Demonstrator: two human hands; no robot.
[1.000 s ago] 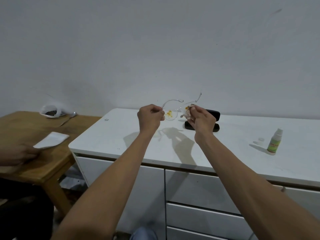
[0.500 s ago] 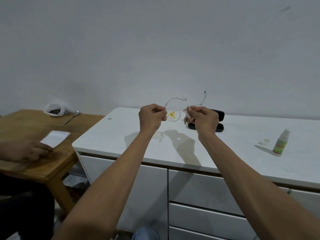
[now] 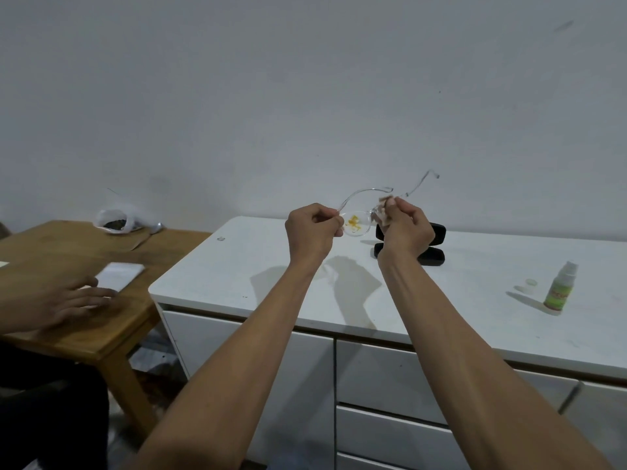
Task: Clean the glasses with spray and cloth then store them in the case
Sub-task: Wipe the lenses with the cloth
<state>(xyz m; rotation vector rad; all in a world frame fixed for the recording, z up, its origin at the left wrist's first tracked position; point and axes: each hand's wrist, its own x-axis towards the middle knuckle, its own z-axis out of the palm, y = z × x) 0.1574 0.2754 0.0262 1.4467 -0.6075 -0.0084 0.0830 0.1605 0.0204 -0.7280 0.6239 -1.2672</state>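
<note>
Clear-framed glasses (image 3: pixel 356 224) hang in the air above the white cabinet top (image 3: pixel 258 276), with a yellow smear on the left lens. My left hand (image 3: pixel 312 232) pinches the frame at its left end. My right hand (image 3: pixel 405 228) holds a small pale cloth (image 3: pixel 385 206) against the right lens, which the cloth and fingers hide. Both temples stick up and away. An open black case (image 3: pixel 431 245) lies behind my right hand, partly hidden. A small green spray bottle (image 3: pixel 559 288) stands at the right, with its clear cap (image 3: pixel 531 282) lying beside it.
A wooden table (image 3: pixel 68 252) stands at the left with a white pad (image 3: pixel 118 274), a plastic bag (image 3: pixel 118 218) and another person's hand (image 3: pixel 61 303) on it. White drawers (image 3: pixel 383 378) run below the cabinet top. A plain grey wall is behind.
The glasses and both hands have stayed close together while the view shifted slightly. The cloth now shows above my right fingers at the right lens. The other person's hand has opened on the wooden table.
</note>
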